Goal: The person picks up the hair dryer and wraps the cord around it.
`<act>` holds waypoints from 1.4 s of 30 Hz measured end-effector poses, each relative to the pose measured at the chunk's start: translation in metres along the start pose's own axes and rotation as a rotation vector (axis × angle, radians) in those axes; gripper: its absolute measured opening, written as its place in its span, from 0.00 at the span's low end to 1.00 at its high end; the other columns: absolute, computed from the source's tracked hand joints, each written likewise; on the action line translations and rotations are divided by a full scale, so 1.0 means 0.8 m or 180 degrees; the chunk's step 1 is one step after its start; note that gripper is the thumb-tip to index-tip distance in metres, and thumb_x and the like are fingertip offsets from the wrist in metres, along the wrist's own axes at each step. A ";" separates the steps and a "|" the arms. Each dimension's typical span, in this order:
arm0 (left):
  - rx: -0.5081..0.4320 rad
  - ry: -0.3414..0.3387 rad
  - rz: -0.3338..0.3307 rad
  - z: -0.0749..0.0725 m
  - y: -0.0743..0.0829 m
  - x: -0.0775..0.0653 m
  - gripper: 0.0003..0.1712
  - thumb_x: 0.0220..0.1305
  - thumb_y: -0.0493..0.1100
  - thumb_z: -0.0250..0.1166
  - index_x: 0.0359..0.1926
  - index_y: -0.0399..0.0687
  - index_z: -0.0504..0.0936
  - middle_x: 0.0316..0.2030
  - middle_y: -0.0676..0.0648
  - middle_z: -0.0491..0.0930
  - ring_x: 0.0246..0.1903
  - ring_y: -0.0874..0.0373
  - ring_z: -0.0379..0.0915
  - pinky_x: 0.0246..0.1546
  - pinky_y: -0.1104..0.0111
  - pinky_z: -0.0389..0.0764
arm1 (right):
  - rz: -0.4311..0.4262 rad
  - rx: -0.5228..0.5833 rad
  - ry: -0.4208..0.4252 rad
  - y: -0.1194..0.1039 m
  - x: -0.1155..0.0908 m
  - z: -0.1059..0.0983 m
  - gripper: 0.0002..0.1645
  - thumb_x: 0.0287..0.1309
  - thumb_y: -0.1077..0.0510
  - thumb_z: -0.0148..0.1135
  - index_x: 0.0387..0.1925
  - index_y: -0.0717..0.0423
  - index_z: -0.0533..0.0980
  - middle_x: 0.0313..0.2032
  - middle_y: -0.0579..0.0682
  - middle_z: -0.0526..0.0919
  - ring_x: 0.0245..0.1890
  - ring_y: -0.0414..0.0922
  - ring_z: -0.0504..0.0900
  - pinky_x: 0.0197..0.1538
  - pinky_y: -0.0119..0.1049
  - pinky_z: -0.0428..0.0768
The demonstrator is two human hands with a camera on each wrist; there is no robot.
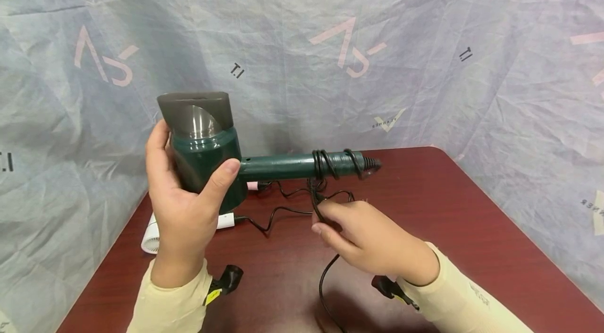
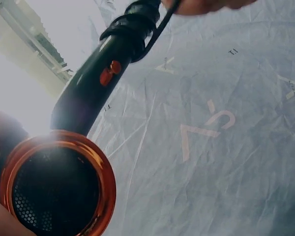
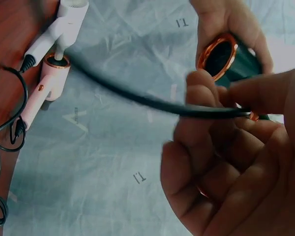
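Observation:
My left hand (image 1: pixel 184 207) grips the barrel of a dark green hair dryer (image 1: pixel 278 166), thumb across its front. A smoky nozzle (image 1: pixel 195 115) points up, and the handle extends to the right. In the left wrist view the copper-rimmed intake grille (image 2: pixel 59 187) and orange switches (image 2: pixel 110 73) show. Black cord (image 1: pixel 323 164) is wound around the handle's end. Just below the handle, my right hand (image 1: pixel 373 236) pinches the loose cord between thumb and fingers; in the right wrist view the cord (image 3: pixel 137 98) crosses those fingers. A length hangs down toward the table.
On the dark red table (image 1: pixel 424 207), behind my left hand, lies a white hair dryer (image 1: pixel 151 236). Near it is a pink hair dryer (image 3: pixel 54 78), both with black cords (image 3: pixel 22 98). A grey fabric backdrop (image 1: pixel 292 50) rises around the table.

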State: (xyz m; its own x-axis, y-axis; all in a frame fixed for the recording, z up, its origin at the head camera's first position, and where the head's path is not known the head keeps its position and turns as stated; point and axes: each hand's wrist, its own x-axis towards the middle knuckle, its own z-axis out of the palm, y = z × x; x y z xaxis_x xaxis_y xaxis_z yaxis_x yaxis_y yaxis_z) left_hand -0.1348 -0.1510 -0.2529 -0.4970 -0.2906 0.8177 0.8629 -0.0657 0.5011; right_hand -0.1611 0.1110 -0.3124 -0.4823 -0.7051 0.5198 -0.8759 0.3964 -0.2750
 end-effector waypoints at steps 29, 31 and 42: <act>0.0932 -0.0169 0.0032 -0.008 -0.001 -0.004 0.48 0.46 0.26 0.76 0.71 0.42 0.70 0.52 0.44 0.79 0.49 0.50 0.76 0.49 0.68 0.79 | -0.0606 -0.0166 0.0599 -0.022 -0.001 -0.022 0.05 0.76 0.58 0.55 0.39 0.49 0.73 0.22 0.35 0.62 0.23 0.25 0.57 0.28 0.16 0.60; 0.0969 -0.0234 0.0006 -0.008 -0.002 -0.005 0.49 0.46 0.26 0.76 0.72 0.42 0.70 0.52 0.45 0.79 0.49 0.51 0.76 0.49 0.69 0.79 | -0.0591 -0.0188 0.0633 -0.021 -0.001 -0.023 0.05 0.77 0.57 0.54 0.41 0.49 0.74 0.23 0.34 0.65 0.24 0.25 0.59 0.29 0.16 0.63; 0.1122 -0.0492 -0.0096 -0.012 -0.003 -0.004 0.51 0.45 0.26 0.78 0.73 0.45 0.70 0.51 0.46 0.80 0.47 0.53 0.77 0.46 0.70 0.80 | -0.0497 -0.0159 0.0836 -0.016 0.000 -0.028 0.09 0.70 0.61 0.63 0.48 0.46 0.81 0.27 0.33 0.72 0.23 0.25 0.61 0.28 0.17 0.66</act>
State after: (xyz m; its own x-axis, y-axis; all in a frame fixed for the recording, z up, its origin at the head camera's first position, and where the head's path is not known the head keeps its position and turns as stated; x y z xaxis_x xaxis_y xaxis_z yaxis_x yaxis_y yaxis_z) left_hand -0.1343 -0.1594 -0.2595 -0.5528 -0.1443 0.8207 0.7765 0.2681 0.5702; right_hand -0.1501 0.1191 -0.2906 -0.3166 -0.5862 0.7458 -0.9344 0.3283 -0.1386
